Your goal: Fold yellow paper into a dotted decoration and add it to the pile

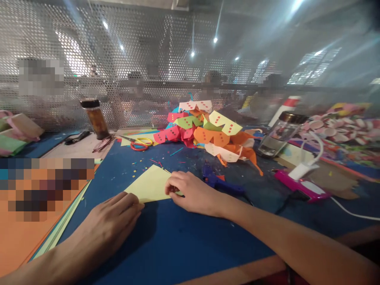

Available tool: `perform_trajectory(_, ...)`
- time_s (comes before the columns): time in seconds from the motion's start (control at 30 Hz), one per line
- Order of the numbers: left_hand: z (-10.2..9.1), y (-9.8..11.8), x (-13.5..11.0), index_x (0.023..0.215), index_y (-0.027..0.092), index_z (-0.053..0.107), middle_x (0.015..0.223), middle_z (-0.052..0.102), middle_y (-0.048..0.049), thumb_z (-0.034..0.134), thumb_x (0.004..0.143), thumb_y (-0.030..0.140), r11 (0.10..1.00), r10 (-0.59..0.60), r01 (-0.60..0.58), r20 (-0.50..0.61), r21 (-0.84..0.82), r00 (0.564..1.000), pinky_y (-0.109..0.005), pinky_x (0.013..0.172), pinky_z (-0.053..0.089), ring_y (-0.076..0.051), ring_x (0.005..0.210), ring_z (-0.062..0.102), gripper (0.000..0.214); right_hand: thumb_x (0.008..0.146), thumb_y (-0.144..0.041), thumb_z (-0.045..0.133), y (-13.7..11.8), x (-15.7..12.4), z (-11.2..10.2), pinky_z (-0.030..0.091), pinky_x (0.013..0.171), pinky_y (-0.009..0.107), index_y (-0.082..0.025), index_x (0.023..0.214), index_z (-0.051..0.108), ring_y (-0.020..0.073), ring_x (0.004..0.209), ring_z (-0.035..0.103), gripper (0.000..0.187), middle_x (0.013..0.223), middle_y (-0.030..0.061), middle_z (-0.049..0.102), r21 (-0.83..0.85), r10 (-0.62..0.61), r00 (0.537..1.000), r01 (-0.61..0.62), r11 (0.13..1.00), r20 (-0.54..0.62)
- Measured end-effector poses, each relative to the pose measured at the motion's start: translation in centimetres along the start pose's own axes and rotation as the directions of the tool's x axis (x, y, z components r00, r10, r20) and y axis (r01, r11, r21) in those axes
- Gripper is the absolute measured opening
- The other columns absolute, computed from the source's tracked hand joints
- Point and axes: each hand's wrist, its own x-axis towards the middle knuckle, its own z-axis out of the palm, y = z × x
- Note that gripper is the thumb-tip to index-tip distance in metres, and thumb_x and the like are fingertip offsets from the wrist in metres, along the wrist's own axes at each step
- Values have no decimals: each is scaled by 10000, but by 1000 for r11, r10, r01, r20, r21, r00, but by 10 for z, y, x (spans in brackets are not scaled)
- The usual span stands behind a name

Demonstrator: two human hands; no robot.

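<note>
A pale yellow folded paper sheet (150,184) lies on the blue table mat (166,245) in front of me. My left hand (111,215) rests flat on the sheet's near left corner, fingers stretched out and pressing down. My right hand (191,192) sits on the sheet's right edge with the fingers curled and pinching the paper fold. A blue glue gun (219,181) lies just past my right hand.
A heap of coloured paper cut-outs (208,132) sits mid-table, with red-and-yellow scissors (139,143) to its left. A dark jar (95,118), a glass jar (280,132), a pink device with white cable (303,186) and stacked orange paper sheets (26,241) surround the work spot.
</note>
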Motion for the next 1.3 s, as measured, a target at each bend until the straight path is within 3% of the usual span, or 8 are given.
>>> perform_trajectory(0.3, 8, -10, -8, 1037, 209, 613, 942, 655, -42, 416, 1005, 193, 991, -86, 85, -10, -100, 996, -276, 695, 534, -160, 789, 652, 201, 846, -76, 475, 2, -6, -16, 364, 837, 339, -204, 947, 625, 197, 985, 567, 221, 1035, 51, 648, -36, 18, 993, -14, 999, 121)
perform_trajectory(0.77, 12, -21, -12, 1088, 264, 601, 1012, 661, -8, 480, 990, 246, 977, -121, 121, 9, -179, 993, -246, 780, 523, -144, 879, 666, 157, 697, 46, 427, 18, -14, -42, 341, 837, 354, -262, 1113, 634, 220, 1032, 551, 558, 1075, 44, 642, -10, -4, 952, 7, 1000, 307)
perform_trajectory(0.9, 17, -26, -16, 1114, 285, 603, 1035, 665, -10, 464, 993, 260, 975, -143, 141, 0, -172, 990, -251, 783, 533, -152, 902, 675, 186, 754, 33, 408, 21, -12, -53, 354, 847, 345, -221, 1005, 664, 206, 1008, 573, 439, 1033, 46, 666, -44, 30, 974, -21, 999, 224)
perform_trajectory(1.03, 19, -28, -18, 1129, 312, 616, 1075, 659, -6, 486, 984, 309, 968, -183, 173, -38, -183, 982, -253, 802, 550, -158, 925, 685, 195, 863, -62, 464, 16, -9, -58, 404, 807, 283, -179, 986, 660, 162, 945, 600, 259, 1040, 50, 661, 49, 14, 997, -18, 999, 80)
perform_trajectory(1.13, 19, -28, -16, 1119, 306, 626, 1074, 658, -10, 503, 977, 339, 957, -203, 192, -31, -219, 979, -250, 804, 556, -159, 926, 688, 191, 892, -208, 588, 10, -8, -51, 421, 791, 268, -168, 972, 663, 155, 901, 599, 116, 991, 52, 645, 113, -18, 993, 4, 994, 118)
perform_trajectory(1.3, 22, -29, -13, 1086, 279, 648, 1061, 663, -25, 514, 974, 323, 941, -228, 222, 5, -254, 974, -265, 789, 554, -162, 914, 678, 180, 869, -290, 674, 8, -5, -32, 415, 773, 287, -179, 930, 659, 170, 884, 585, 127, 957, 53, 629, 89, -33, 980, 16, 996, 194)
